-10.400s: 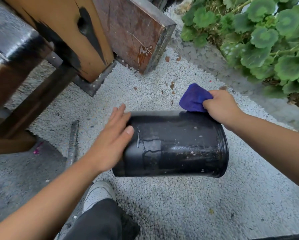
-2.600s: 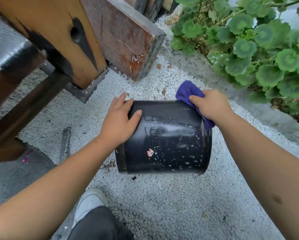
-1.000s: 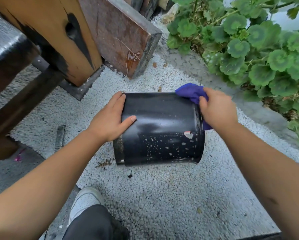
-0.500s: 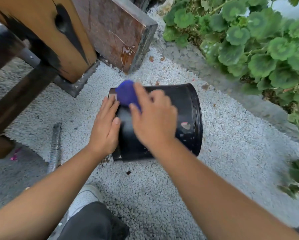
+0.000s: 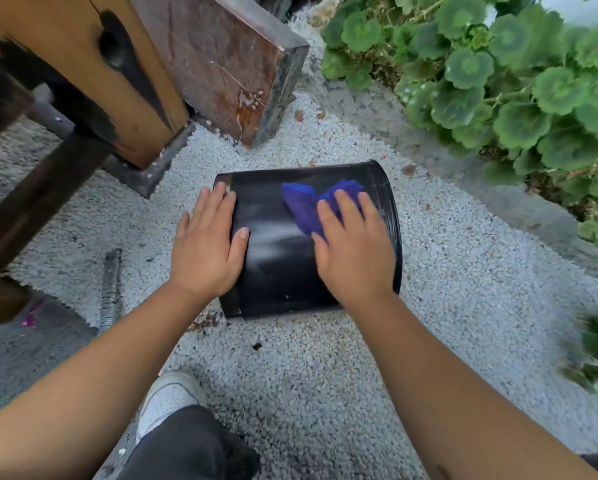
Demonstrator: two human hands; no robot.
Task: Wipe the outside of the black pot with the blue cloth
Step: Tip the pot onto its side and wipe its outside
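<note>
Mid-wipe: the black pot (image 5: 290, 244) lies on its side on the gravel (image 5: 463, 323), my left hand (image 5: 207, 247) flat, fingers straight, steadying its left end, my right hand (image 5: 354, 247) pressing the blue cloth (image 5: 304, 206) with straight fingers, and next I'd roll it for the underside.

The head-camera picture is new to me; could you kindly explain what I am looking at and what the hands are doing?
There is no machine: a camera worn on a person's head looks down at their two bare hands. A black pot lies on its side on white gravel. The left hand rests flat on the pot's left end, steadying it. The right hand presses a blue cloth against the pot's side with straight fingers. Wooden beams and leafy plants stand behind.
</note>
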